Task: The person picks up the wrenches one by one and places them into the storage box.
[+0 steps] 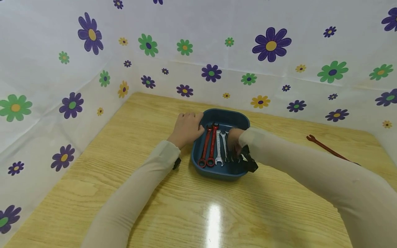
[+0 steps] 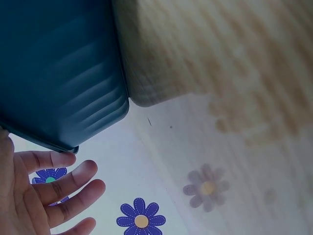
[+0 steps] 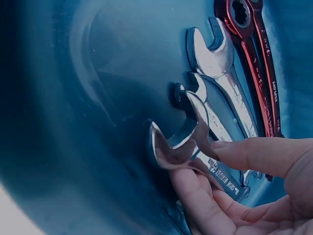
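Note:
A blue plastic bin (image 1: 223, 177) stands on the table with wrenches lying in it. At its left rim is my left hand (image 1: 187, 128), thumb and forefinger touching the edge. In the left wrist view the fingers (image 2: 73, 193) are loosely spread outside the bin wall (image 2: 63, 73). Inside the bin, my right hand (image 1: 234, 138) pinches a silver wrench (image 3: 188, 152) near its open jaw, between thumb and fingers. Beside it lie silver wrenches (image 1: 218, 148) and two red wrenches (image 1: 213, 146). My right hand and sleeve partly hide the bin's right side in the head view.
A reddish-brown wrench (image 1: 327, 148) lies on the wooden table (image 1: 149, 117) to the right, partly behind my right sleeve. A white flowered cloth (image 1: 198, 44) rises along the table's back and left side.

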A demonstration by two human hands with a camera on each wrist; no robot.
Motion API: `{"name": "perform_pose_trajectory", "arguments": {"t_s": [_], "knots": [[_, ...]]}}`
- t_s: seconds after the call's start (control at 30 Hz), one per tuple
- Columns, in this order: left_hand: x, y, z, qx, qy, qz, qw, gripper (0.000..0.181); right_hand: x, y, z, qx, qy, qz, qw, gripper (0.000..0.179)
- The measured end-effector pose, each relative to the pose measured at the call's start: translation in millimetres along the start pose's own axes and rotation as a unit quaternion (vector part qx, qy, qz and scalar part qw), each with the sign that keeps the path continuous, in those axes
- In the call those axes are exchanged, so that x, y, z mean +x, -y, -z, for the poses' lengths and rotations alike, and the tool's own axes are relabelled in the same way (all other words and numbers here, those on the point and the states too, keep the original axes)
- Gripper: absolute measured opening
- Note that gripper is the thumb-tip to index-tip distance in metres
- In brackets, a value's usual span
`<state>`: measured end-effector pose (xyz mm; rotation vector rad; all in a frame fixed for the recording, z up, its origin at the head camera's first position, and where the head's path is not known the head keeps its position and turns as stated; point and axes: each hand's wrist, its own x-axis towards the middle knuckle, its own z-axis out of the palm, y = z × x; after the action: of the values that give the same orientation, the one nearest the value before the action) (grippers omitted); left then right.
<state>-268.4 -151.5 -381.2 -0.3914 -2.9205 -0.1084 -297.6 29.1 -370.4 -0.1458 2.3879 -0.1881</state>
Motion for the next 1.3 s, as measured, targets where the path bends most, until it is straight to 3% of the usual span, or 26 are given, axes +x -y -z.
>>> {"name": "perform_pose_trajectory", "arguments": {"t_s": [0.03, 0.13, 0.27, 0.3, 0.37, 0.43, 0.53, 0.6, 0.73, 0.8, 1.07, 1.3], "knots": [[-0.1, 0.0, -0.2, 0.000, 0.000, 0.000, 1.0000, 0.038, 1.6, -1, -2, 0.012, 0.001, -0.001, 0.9999, 0.020], [-0.2, -0.3, -1.0, 0.000, -0.001, 0.001, 1.0000, 0.038, 52.5, -20, -8, 0.039, 0.018, -0.001, 0.9991, 0.017], [-0.3, -0.6, -1.7, -0.001, -0.004, 0.000, 1.0000, 0.038, 121.6, -48, -19, 0.011, 0.008, 0.030, 0.9995, 0.012], [-0.3, -0.6, -1.8, 0.000, -0.006, 0.000, 1.0000, 0.038, 124.1, -50, -18, 0.009, 0.007, 0.035, 0.9993, 0.011], [-0.7, -1.1, -1.6, 0.000, -0.008, -0.002, 1.0000, 0.037, 102.7, -43, -16, -0.004, -0.010, 0.037, 0.9993, 0.007], [-1.0, -1.6, -1.5, 0.003, -0.011, -0.004, 0.9999, 0.036, 68.9, -32, -9, 0.010, -0.015, 0.030, 0.9994, 0.006], [-1.0, -2.1, -2.2, 0.004, -0.016, -0.006, 0.9999, 0.036, -2.2, -10, 2, 0.033, -0.043, 0.019, 0.9983, 0.007], [-1.0, -2.1, -3.0, 0.003, -0.016, -0.005, 0.9999, 0.036, -26.1, -4, 9, 0.053, -0.045, 0.028, 0.9972, 0.012], [-1.3, -1.2, -4.7, 0.000, -0.014, -0.002, 0.9999, 0.036, -48.4, -4, 24, 0.069, -0.030, 0.056, 0.9956, 0.031], [-1.7, -0.6, -5.5, -0.003, -0.015, -0.002, 0.9999, 0.036, -56.4, -7, 30, 0.063, -0.034, 0.073, 0.9948, 0.029], [-1.8, 0.1, -5.8, 0.004, -0.019, 0.000, 0.9998, 0.034, -99.8, -31, 44, 0.050, -0.096, 0.154, 0.9822, 0.026], [-2.5, 0.6, -6.8, 0.021, -0.030, -0.002, 0.9993, 0.035, -127.1, -71, 49, 0.070, -0.134, 0.196, 0.9689, 0.028]]}}
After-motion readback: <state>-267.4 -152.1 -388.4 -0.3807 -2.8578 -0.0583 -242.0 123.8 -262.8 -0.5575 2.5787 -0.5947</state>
